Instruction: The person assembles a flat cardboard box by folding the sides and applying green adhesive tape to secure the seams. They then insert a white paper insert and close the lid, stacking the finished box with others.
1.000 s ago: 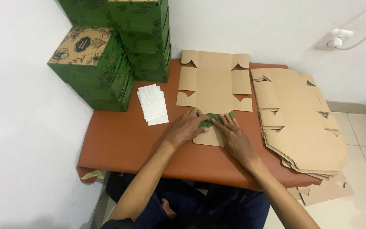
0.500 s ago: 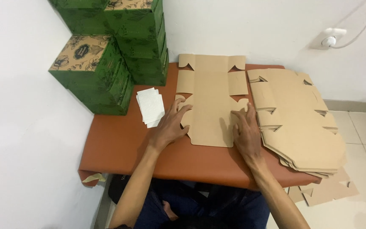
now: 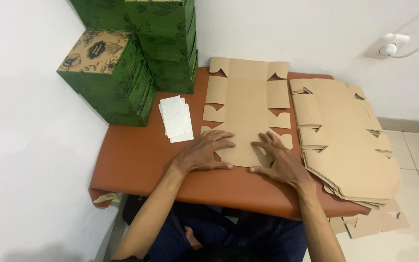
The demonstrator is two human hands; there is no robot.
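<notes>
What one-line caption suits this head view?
Both hands, left hand and right hand, press a flat cardboard box blank on a brown table.

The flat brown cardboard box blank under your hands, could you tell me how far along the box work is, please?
Done: green printed folded boxes stand stacked at the wall. In hand: one flat brown cardboard box blank lies unfolded on the orange-brown table, left hand and right hand pressing its near edge. Left: a thick pile of flat brown blanks waits at the right.
</notes>
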